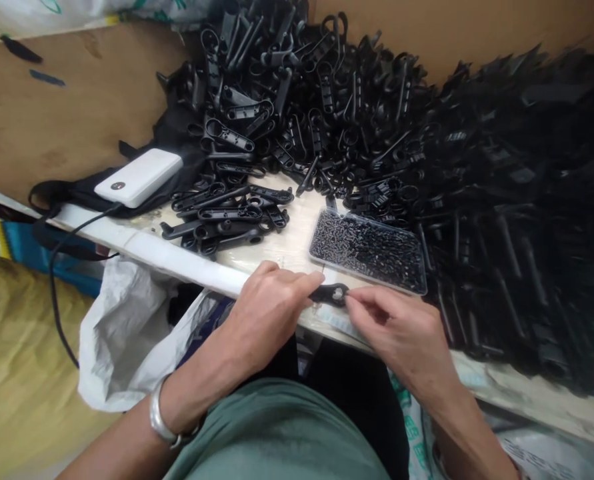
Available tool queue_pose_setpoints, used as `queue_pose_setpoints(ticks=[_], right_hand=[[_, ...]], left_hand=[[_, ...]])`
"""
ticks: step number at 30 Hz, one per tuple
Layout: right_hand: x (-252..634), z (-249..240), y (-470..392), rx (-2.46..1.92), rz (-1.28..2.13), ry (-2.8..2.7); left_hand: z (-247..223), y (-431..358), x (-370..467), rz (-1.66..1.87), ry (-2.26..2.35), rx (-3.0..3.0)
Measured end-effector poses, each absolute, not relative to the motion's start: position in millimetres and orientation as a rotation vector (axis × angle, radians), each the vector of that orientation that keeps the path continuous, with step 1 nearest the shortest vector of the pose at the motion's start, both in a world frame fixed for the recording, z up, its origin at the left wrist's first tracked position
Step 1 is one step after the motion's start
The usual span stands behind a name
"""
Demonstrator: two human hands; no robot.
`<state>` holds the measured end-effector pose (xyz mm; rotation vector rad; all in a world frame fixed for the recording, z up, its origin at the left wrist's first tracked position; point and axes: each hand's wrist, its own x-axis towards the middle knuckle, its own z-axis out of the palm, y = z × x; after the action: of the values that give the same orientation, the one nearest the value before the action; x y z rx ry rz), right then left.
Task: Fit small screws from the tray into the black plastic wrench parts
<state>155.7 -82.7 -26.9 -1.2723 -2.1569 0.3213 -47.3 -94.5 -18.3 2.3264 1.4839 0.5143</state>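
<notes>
My left hand (271,303) is closed round one end of a black plastic part (329,292) with a round hole at its other end. It holds the part over the front edge of the table. The thumb and forefinger of my right hand (394,327) pinch together at the holed end; whether a small piece sits between them is too small to make out. Just beyond both hands lies a clear plastic box (317,259) full of many tiny dark metal pieces (361,243).
A large heap of black plastic parts (297,100) covers the back, with more dark parts (517,200) at the right. A smaller pile (231,213) lies left of the box. A white power bank (139,177) trails a black cable (54,287). A white sack (121,333) hangs below the edge.
</notes>
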Motion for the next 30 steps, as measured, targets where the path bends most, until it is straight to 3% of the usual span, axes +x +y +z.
queue_pose_setpoints(ticks=[24, 27, 30], right_hand=[[134.3, -26.4, -88.0, -1.246, -0.119, -2.573], [131.6, -22.8, -89.0, -1.331, -0.039, -2.577], [134.1, -17.8, -84.7, -1.442, 0.317, -2.456]], left_hand=[[-36.0, -90.9, -49.2, 0.443, 1.341, 2.378], [-37.2, -90.7, -48.9, 0.465, 1.321, 2.366], [-37.2, -90.3, -48.5, 0.500, 1.308, 2.317]])
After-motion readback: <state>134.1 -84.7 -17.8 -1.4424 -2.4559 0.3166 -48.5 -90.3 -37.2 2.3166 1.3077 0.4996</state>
